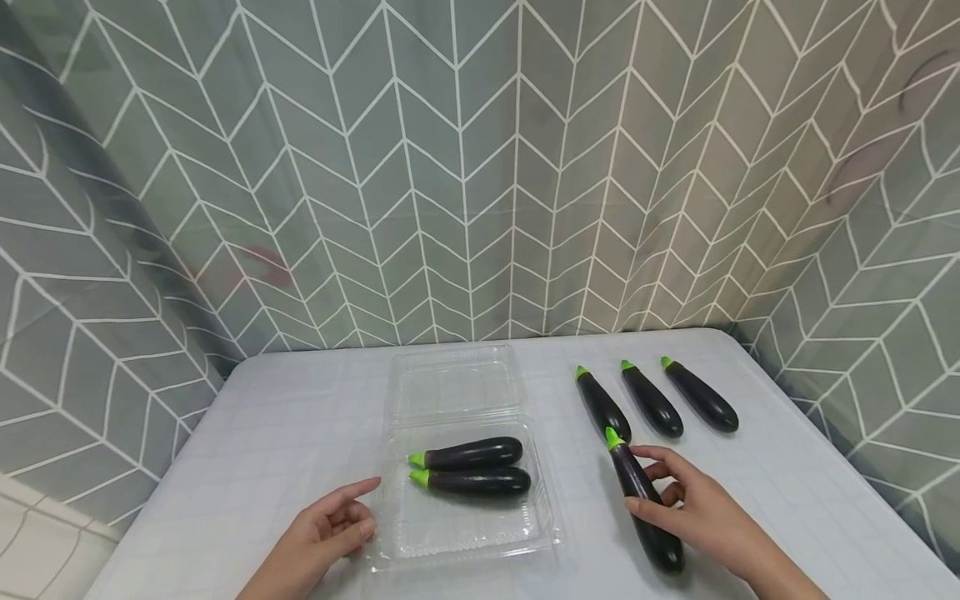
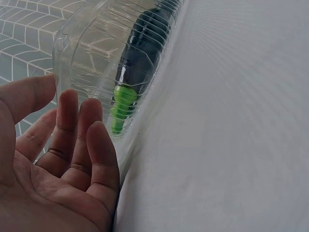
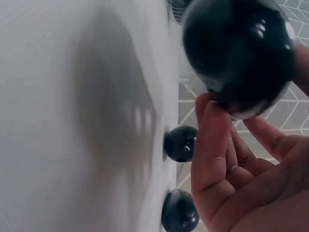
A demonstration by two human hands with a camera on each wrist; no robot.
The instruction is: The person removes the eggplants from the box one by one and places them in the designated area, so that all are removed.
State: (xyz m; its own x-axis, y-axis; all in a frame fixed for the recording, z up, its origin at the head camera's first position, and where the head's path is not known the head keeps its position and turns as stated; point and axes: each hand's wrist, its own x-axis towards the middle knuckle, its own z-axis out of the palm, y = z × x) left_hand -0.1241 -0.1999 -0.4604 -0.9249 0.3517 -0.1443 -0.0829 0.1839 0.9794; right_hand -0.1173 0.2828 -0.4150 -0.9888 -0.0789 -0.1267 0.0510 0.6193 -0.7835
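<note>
My right hand [image 1: 701,508] pinches a dark eggplant [image 1: 662,550] with a green stem end between thumb and fingers. In the right wrist view the rounded end of this eggplant [image 3: 236,53] hangs over the white table, casting a shadow. At the near left corner of a clear plastic clamshell box [image 1: 450,537], my left hand [image 1: 322,529] has loosely bent fingers and holds nothing; its fingertips are right at the box's side. Inside the box lie two eggplants, an upper one [image 1: 476,453] and a lower one [image 1: 480,482], side by side with stems pointing left.
The box's lid [image 1: 456,383] lies folded back, away from me. Three more eggplants rest on the right of the white table [image 1: 300,408]: a left one [image 1: 600,404], a middle one [image 1: 654,404] and a right one [image 1: 703,398]. A patterned curtain [image 1: 465,167] surrounds the table.
</note>
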